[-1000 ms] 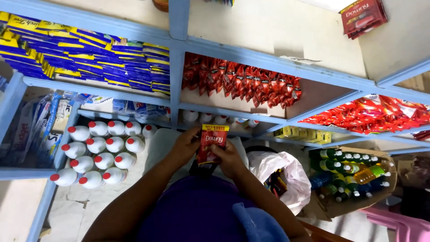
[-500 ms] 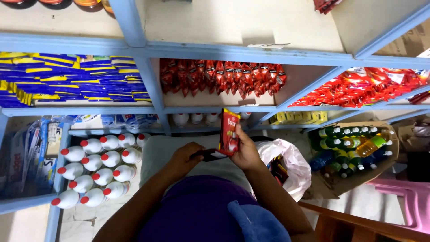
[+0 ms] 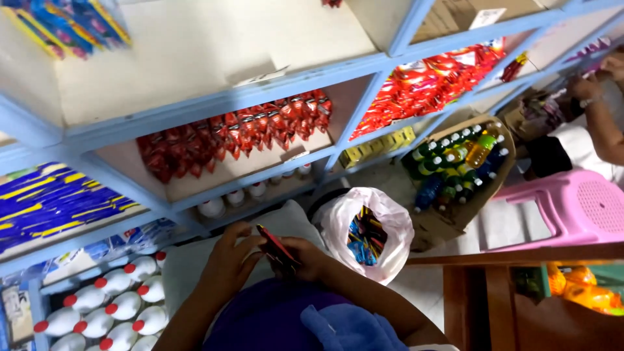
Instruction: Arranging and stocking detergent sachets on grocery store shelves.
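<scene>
Both hands on red sachet (image 3: 276, 244): L hand (image 3: 229, 260) fingers curled at its edge, R hand (image 3: 309, 259) gripping underneath. White bag (image 3: 390, 224) just beside.

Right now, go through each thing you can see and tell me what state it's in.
Flat red sachet packet: held edge-on between both hands.
Left hand: gripping the packet.
Right hand: gripping the packet.
White plastic bag: open, sachets inside.
Brown cardboard box: open, holding upright bottles.
Pink plastic stool: upright.
</scene>
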